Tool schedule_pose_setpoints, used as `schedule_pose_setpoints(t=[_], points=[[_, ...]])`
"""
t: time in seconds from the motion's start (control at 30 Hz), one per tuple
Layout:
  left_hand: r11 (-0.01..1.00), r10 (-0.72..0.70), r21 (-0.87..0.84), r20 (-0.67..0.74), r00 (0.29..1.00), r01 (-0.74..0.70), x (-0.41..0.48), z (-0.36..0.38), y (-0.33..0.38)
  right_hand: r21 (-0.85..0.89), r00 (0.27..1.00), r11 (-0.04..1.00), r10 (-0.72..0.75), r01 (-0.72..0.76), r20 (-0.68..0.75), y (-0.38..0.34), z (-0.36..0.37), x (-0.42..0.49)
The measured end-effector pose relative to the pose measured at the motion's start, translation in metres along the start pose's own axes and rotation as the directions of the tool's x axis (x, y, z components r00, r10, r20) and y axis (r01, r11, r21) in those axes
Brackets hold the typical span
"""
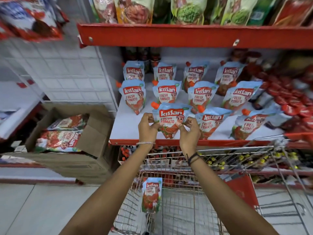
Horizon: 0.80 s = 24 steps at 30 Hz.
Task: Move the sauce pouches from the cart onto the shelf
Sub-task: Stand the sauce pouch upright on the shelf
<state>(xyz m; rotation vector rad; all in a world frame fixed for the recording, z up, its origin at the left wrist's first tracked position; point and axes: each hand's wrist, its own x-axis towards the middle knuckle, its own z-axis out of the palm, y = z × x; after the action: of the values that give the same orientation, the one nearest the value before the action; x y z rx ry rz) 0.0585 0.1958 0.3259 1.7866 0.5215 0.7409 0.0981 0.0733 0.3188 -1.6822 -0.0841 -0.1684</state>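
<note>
On the shelf (128,126), both hands (169,129) pinch a "Kissan Fresh Tomato" pouch (169,119).

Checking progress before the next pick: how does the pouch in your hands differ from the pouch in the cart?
The held pouch stands upright at the shelf's front edge, pinched by the left hand and right hand; the cart pouch leans untouched against the cart's wire wall. The held one's orange cap shows; the cart one's cannot be seen. Both are Kissan Fresh Tomato pouches.

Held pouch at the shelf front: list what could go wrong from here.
1. The held pouch, pinched by the left hand and right hand, sits near the shelf edge; it may tip off.
2. Its right side is close to a neighbouring pouch, which could topple.
</note>
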Motion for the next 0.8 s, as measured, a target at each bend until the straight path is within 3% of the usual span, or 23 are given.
schedule_pose_setpoints(t=[0.23,0.37,0.53,0.8], points=[[0.999,-0.039,0.034,0.040,0.998,0.037,0.017,0.012,-0.029,-0.007,0.996,0.997,0.083,-0.083,-0.040,0.035,0.023,0.011],[0.996,-0.055,0.081,0.084,0.995,0.048,0.017,0.013,-0.045,-0.052,0.998,0.998,0.042,-0.044,-0.038,0.048,0.022,0.007],[0.996,-0.048,0.081,0.114,0.992,0.039,0.016,0.013,-0.054,-0.107,1.000,0.994,-0.006,0.008,0.015,0.051,0.019,0.007],[0.999,-0.043,0.014,0.147,0.988,0.041,-0.005,0.003,-0.056,-0.051,0.988,0.998,0.048,-0.041,0.148,0.051,0.012,-0.014]])
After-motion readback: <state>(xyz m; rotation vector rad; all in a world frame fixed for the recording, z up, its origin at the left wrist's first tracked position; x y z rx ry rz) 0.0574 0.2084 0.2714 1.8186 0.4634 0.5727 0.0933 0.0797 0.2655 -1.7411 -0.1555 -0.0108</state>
